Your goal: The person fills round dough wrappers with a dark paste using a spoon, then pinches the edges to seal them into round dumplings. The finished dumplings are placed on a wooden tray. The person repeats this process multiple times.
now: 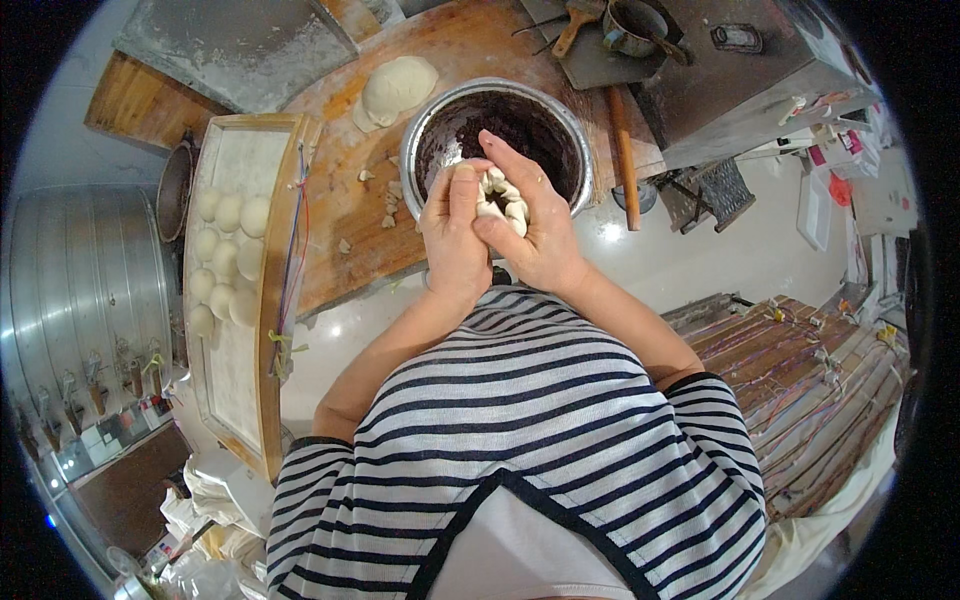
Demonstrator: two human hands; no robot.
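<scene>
Between my left hand (459, 232) and my right hand (541, 232) sits a pleated dough bun (514, 208), its gathered rim still showing a dark gap at the centre. My left fingers cup its left side, while my right thumb presses across the near edge and the right fingers curve over the far side. Just beyond and below both hands stands a metal bowl (583, 135) holding dark paste-like filling (517, 124). The hands hide part of the bowl's near rim.
A large dough lump (397, 86) and small dough scraps (391, 201) lie on the wooden worktable (330, 247). At left, a wooden-framed tray (232, 382) holds several round dough balls (228, 214). A rolling pin (622, 157) juts past the table edge at right, near a small pot (634, 30).
</scene>
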